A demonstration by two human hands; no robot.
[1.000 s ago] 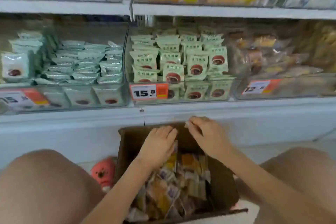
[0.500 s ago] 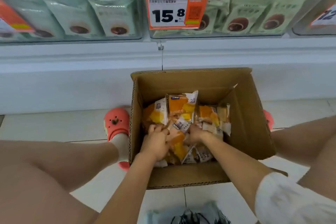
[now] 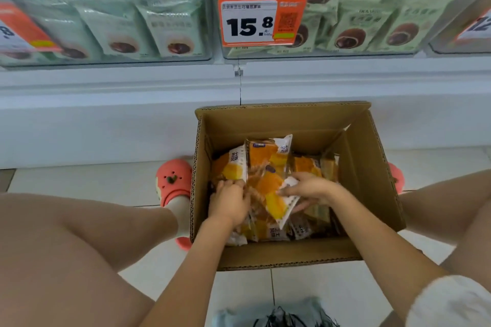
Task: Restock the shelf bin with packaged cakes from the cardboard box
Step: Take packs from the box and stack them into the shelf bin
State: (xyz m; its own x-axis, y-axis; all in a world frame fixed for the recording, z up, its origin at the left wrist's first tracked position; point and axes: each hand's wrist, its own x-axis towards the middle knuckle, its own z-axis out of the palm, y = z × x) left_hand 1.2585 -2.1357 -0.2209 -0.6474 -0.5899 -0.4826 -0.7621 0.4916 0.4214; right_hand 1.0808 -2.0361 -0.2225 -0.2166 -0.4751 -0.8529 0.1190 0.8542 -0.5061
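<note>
An open cardboard box (image 3: 369, 167) stands on the floor between my knees, against the white shelf base. Inside lie several orange and yellow packaged cakes (image 3: 267, 159). My left hand (image 3: 229, 200) is down in the box at the left, its fingers curled round a bunch of the packets. My right hand (image 3: 308, 188) is beside it at the middle, thumb and fingers gripping the white edge of an orange packet. A clear shelf bin (image 3: 345, 50) of green cake packets sits above, with an orange 15.8 price tag.
Another clear bin (image 3: 106, 58) of pale green packets is at the upper left, and a third bin's corner (image 3: 459, 48) at the upper right. My coral clogs (image 3: 174, 180) flank the box. My bare knees fill both lower sides. White floor tiles lie around.
My view dropped from the shelf to the box. Both hands went from the box's far rim down into the packets and have gathered a bunch of them.
</note>
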